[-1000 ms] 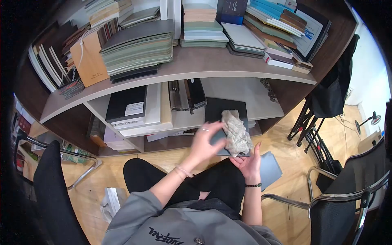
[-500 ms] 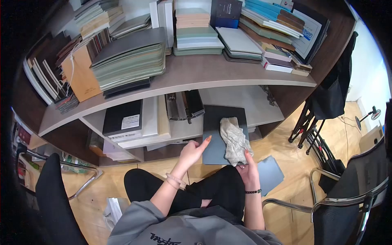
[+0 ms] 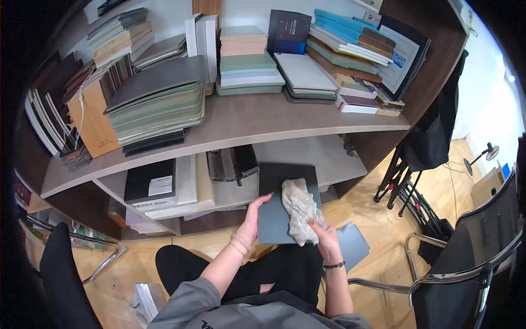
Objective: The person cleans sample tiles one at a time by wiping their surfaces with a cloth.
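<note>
Now a dark panel (image 3: 272, 222) lies between hands (image 3: 250, 220), left gripping it, right the cloth (image 3: 299, 209).

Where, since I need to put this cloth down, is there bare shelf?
Upper shelf: its front strip, right of the dark-topped stack. Lower shelf: beyond the held board, left of the side panel. Crowded: the upper shelf's back and left.

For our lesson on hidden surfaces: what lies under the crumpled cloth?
Under the cloth is a dark, flat panel, visible mostly to the cloth's left. The part directly beneath is covered, so any marks there cannot be seen.
</note>
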The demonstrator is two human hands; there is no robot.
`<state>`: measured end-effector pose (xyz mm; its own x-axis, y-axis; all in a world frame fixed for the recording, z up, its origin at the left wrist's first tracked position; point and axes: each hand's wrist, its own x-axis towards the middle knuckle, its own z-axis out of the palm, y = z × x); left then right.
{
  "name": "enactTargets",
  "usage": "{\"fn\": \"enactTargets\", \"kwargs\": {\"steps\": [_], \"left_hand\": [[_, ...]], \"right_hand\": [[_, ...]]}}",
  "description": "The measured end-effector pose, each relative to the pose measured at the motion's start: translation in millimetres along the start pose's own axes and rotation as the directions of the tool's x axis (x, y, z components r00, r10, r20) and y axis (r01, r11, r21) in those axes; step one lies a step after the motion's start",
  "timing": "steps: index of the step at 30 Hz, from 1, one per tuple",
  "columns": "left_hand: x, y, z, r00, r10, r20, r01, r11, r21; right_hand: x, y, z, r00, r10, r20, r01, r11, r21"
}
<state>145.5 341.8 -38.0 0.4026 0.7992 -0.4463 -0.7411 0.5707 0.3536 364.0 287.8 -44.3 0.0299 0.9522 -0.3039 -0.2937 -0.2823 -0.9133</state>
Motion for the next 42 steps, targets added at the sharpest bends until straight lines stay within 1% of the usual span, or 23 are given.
{"fn": "enactTargets", "kwargs": {"steps": [3, 6, 7, 10, 11, 12, 13, 14, 15, 16, 17, 21, 23, 25, 26, 29, 30, 31, 34, 37, 38, 41, 42], "left_hand": [[-17, -18, -2, 0.994, 0.020, -0.107, -0.015, 0.999, 0.047], [-19, -36, -28, 0.995, -0.049, 0.087, 0.040, 0.995, 0.095], [-30, -43, -27, 0.995, -0.051, 0.083, 0.043, 0.995, 0.091], [-92, -60, -9, 0.992, 0.033, 0.120, -0.019, 0.994, -0.110], [-112, -63, -3, 0.993, 0.051, 0.105, -0.038, 0.992, -0.123], [-134, -65, 2, 0.985, 0.127, 0.119, -0.107, 0.981, -0.159], [-153, -65, 6, 0.969, 0.210, 0.133, -0.183, 0.964, -0.191], [-168, -62, 6, 0.944, 0.296, 0.144, -0.261, 0.940, -0.221], [-181, -60, 2, 0.938, 0.326, 0.121, -0.294, 0.929, -0.226], [-195, -60, -4, 0.920, 0.375, 0.118, -0.342, 0.911, -0.231], [-207, -60, -9, 0.900, 0.421, 0.114, -0.388, 0.892, -0.234], [-251, -60, -33, 0.793, 0.605, 0.070, -0.588, 0.790, -0.171], [-264, -55, -45, 0.729, 0.681, 0.067, -0.667, 0.729, -0.154], [-276, -52, -68, 0.679, 0.689, 0.254, -0.606, 0.721, -0.335], [-283, -51, -76, 0.651, 0.679, 0.339, -0.549, 0.730, -0.408], [-295, -49, -83, 0.641, 0.722, 0.261, -0.595, 0.683, -0.424], [-295, -45, -81, 0.621, 0.748, 0.233, -0.620, 0.652, -0.437], [-297, -43, -79, 0.621, 0.745, 0.244, -0.615, 0.656, -0.437], [-313, -40, -64, 0.639, 0.768, 0.032, -0.700, 0.598, -0.390], [-310, -39, -69, 0.611, 0.789, 0.064, -0.719, 0.587, -0.373], [-310, -42, -71, 0.597, 0.798, 0.082, -0.729, 0.582, -0.361], [-313, -39, -70, 0.604, 0.789, 0.118, -0.703, 0.596, -0.387], [-311, -36, -69, 0.598, 0.790, 0.137, -0.696, 0.596, -0.401]], "right_hand": [[-30, -9, -10, 0.999, -0.017, -0.032, 0.017, 1.000, 0.002], [-68, -26, -9, 0.999, -0.054, 0.000, 0.054, 0.998, 0.028], [-82, -34, -9, 0.998, -0.059, 0.025, 0.059, 0.998, -0.002], [-120, -69, -4, 0.993, -0.047, 0.104, 0.055, 0.996, -0.075], [-129, -85, 2, 0.992, -0.035, 0.124, 0.073, 0.945, -0.319], [-139, -95, 10, 0.989, -0.018, 0.149, 0.097, 0.837, -0.539], [-148, -97, 23, 0.943, -0.278, 0.181, 0.325, 0.669, -0.668], [-156, -97, 39, 0.819, -0.513, 0.255, 0.502, 0.429, -0.751], [-164, -106, 60, 0.817, -0.500, 0.286, 0.522, 0.433, -0.735], [-170, -117, 85, 0.628, -0.585, 0.513, 0.698, 0.131, -0.704], [-174, -119, 105, 0.391, -0.583, 0.713, 0.791, -0.183, -0.584], [-175, -74, 161, 0.401, -0.407, 0.821, 0.847, -0.176, -0.501], [-201, -54, 168, 0.305, -0.346, 0.887, 0.916, -0.147, -0.373], [-220, -37, 167, 0.150, -0.240, 0.959, 0.984, -0.053, -0.167], [-215, -39, 174, 0.150, -0.243, 0.958, 0.985, -0.047, -0.166], [-183, -55, 191, 0.286, -0.394, 0.874, 0.934, -0.091, -0.347], [-186, -55, 193, 0.290, -0.398, 0.870, 0.931, -0.095, -0.354], [-192, -56, 196, 0.281, -0.400, 0.872, 0.927, -0.123, -0.355], [-207, -58, 197, 0.263, -0.394, 0.881, 0.918, -0.180, -0.355], [-220, -57, 182, 0.094, -0.163, 0.982, 0.989, -0.100, -0.111], [-216, -58, 179, 0.104, -0.159, 0.982, 0.988, -0.095, -0.120], [-188, -72, 178, 0.295, -0.459, 0.838, 0.908, -0.138, -0.395], [-194, -72, 177, 0.286, -0.459, 0.841, 0.909, -0.148, -0.390]]}}
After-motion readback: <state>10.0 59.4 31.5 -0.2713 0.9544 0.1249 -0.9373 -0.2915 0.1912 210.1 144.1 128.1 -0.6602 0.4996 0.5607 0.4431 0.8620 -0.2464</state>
